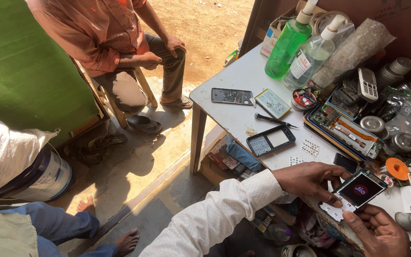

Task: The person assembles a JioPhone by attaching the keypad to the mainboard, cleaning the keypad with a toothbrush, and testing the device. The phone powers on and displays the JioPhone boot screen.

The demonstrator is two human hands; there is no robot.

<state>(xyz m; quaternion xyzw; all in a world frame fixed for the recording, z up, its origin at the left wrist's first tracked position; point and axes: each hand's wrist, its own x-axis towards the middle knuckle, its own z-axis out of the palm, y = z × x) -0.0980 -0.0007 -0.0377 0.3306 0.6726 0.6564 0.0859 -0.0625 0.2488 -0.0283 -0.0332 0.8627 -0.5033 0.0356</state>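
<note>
Head view, looking down at my white tabletop [234, 76]. My right hand [379, 233] cradles a small keypad phone [355, 194] from below, fingers curled up around its lower edge; my left hand [310, 180], in a white sleeve [215, 219], comes in from the side and its fingertips press on the pale keypad [331, 209]. So both hands are together on the one phone, closed on it, held just off the near edge of the tabletop. The screen is lit, dark with a round red and blue mark, so the phone powers on; the keypad looks bare and white, seated but possibly without its front cover, though I cannot tell for sure. I judge the work is far along: board and screen are live, keys are being tried, casing seems left to do. Beside the phone lies a black front frame [270, 140] with empty screen window, near a loose key sheet [310, 147]. Further back: black tweezers [274, 119], a cracked dark phone [231, 96], a flat battery [273, 103], an opened phone with board and orange strip showing [350, 131], a white keypad handset [368, 84]. Two pump bottles stand at the far edge, one green [287, 44], one clear [312, 54]. An orange tape roll [397, 168] sits just right of the phone. A person in an orange shirt [96, 33] sits on a stool outside, hands on knees; bare feet [127, 240] of another show low left.
</note>
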